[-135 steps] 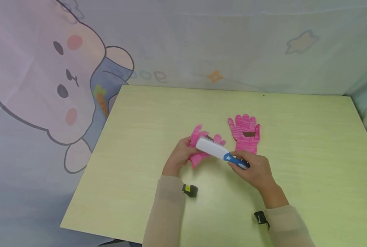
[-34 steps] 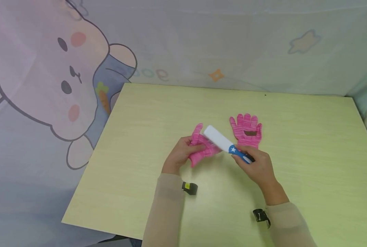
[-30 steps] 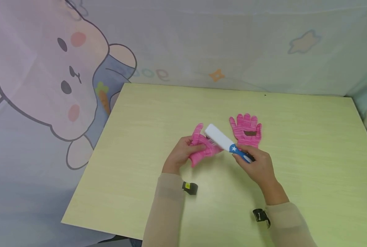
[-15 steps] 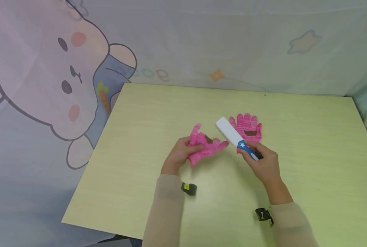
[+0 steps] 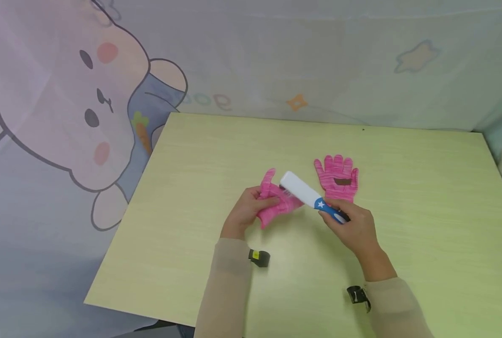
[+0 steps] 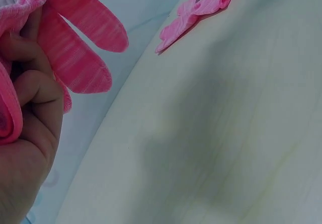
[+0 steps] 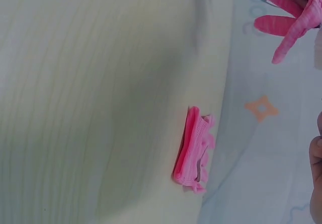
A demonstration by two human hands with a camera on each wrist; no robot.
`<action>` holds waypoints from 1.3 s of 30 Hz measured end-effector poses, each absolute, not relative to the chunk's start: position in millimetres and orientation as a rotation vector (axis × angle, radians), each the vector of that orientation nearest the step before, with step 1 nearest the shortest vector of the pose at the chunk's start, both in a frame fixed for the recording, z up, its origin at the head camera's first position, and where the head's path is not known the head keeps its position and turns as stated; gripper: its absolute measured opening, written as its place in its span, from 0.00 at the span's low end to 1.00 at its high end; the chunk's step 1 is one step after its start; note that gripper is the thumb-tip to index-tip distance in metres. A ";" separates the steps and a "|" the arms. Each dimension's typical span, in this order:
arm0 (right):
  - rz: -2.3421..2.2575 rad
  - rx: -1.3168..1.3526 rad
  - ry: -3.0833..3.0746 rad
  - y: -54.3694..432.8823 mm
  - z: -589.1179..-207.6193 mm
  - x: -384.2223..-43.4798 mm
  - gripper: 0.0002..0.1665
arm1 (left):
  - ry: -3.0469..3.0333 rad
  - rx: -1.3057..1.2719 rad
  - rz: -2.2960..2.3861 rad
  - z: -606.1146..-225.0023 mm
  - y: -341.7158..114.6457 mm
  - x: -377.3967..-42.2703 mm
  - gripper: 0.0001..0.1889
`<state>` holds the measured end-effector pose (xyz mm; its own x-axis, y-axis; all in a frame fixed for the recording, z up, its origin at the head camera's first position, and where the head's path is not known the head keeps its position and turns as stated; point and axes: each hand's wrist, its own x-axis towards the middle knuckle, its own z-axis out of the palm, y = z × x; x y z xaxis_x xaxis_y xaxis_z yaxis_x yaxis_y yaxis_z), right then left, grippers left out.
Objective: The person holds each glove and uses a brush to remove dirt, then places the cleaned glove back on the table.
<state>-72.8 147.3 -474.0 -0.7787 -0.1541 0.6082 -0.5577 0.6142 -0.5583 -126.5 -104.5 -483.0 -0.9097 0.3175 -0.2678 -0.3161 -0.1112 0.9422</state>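
Observation:
My left hand (image 5: 247,209) grips a pink knit glove (image 5: 272,213) just above the table, thumb on top; in the left wrist view its curled fingers (image 6: 37,90) bunch the fabric while the glove's fingers (image 6: 83,68) stick out. My right hand (image 5: 354,227) holds a white brush (image 5: 301,188) by its blue handle with a white star. The brush's bristles face down against the held glove and cover part of its dark patch. A second pink glove (image 5: 337,180) with a brown patch lies flat on the table behind my right hand; it also shows in the right wrist view (image 7: 193,151).
The pale wooden table (image 5: 183,197) extends to both sides of the hands. A curtain (image 5: 251,56) with a cartoon animal hangs behind its back edge. Black wrist cameras, one on the left (image 5: 259,258) and one on the right (image 5: 358,296), sit at the sleeves.
Half a second ago the brush was raised off to the right of the held glove; now it is back on it. Between those moments the left hand stays nearly still. The second glove has not moved.

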 end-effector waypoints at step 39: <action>1.212 0.425 -2.377 149.7 -469.4 -69.4 0.19 | 1.665 0.060 2.029 -481.0 -102.6 -126.2 0.10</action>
